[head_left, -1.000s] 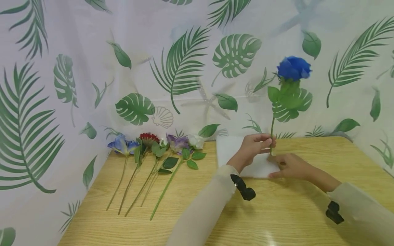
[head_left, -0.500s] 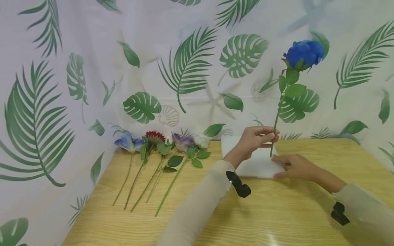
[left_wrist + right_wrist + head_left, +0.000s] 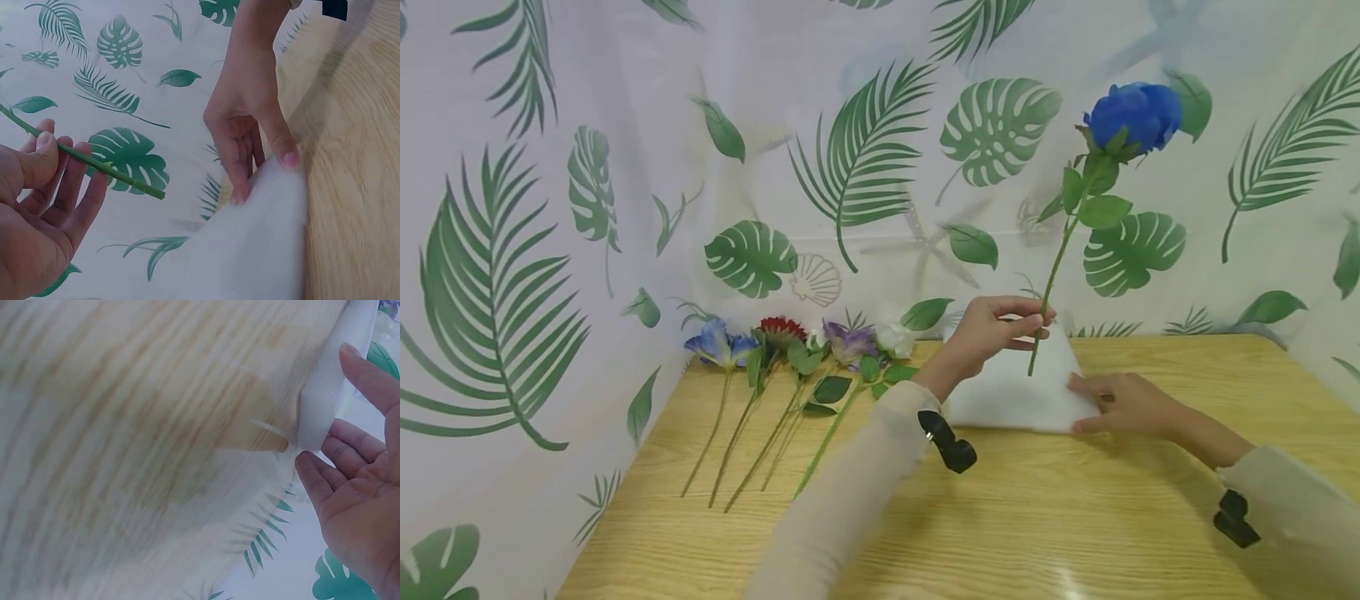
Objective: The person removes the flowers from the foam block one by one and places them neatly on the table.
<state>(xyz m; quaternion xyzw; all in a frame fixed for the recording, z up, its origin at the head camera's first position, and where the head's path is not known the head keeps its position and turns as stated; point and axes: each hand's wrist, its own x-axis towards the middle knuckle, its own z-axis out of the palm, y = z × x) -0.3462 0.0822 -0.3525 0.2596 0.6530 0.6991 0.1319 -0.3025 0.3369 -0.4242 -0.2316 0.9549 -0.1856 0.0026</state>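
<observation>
My left hand (image 3: 981, 333) pinches the lower stem of a blue artificial rose (image 3: 1131, 117) between thumb and fingers. The rose tilts to the right, its bloom high above the table. In the left wrist view, the cut end of the green stem (image 3: 119, 174) sticks out past the fingers, apart from the block. Below it, a white foam block (image 3: 1000, 396) lies on the table. My right hand (image 3: 1131, 407) holds the right end of this block, thumb on the near side and fingers on the far side. The right wrist view shows fingertips against the foam edge (image 3: 315, 419).
Several artificial flowers lie side by side on the wooden table (image 3: 940, 517) to the left: a blue one (image 3: 718, 343), a red one (image 3: 782, 329), a purple one (image 3: 850, 342) and a white one (image 3: 895, 339). A leaf-patterned curtain (image 3: 865, 125) hangs behind the table.
My left hand has moved left over the block with the rose, which now leans more to the right and sits higher. The right hand stays at the block's right end.
</observation>
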